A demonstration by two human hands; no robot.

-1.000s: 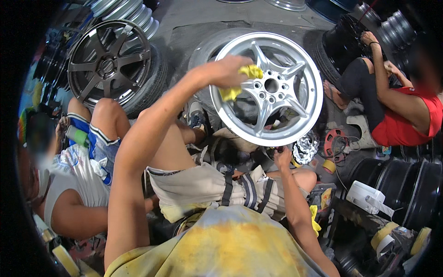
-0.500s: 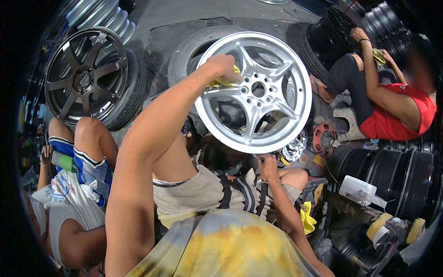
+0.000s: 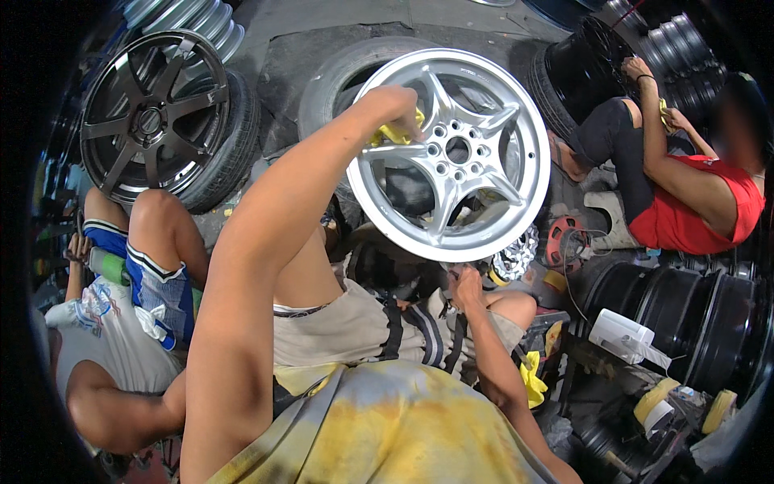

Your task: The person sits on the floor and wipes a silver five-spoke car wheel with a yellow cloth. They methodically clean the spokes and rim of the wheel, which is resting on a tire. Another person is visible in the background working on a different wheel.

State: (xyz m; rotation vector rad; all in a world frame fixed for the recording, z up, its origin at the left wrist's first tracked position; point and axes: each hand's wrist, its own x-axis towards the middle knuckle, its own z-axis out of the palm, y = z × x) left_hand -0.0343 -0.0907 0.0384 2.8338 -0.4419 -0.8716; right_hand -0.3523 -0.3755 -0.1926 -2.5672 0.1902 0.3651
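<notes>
A silver alloy wheel (image 3: 504,117) with open spokes stands tilted in front of me, its face toward me. My left hand (image 3: 393,111) is closed on a yellow cloth (image 3: 399,133), pressed to the spoke left of the hub. Below the wheel's lower edge, my right hand (image 3: 468,288) is closed near the rim. What its fingers grip, if anything, is hidden. Behind the silver wheel lies a grey tyre (image 3: 322,89).
At left a person in blue shorts (image 3: 165,294) sits by a dark spoked wheel (image 3: 121,133). A person in a red top (image 3: 697,206) handles a black wheel (image 3: 580,68) at right. Nearer are black rims (image 3: 685,323), a white device (image 3: 621,335) and a second yellow cloth (image 3: 532,379).
The view has shifted slightly. My left hand has moved a little up along the spoke with the cloth. The left person's near arm has swung in toward me.
</notes>
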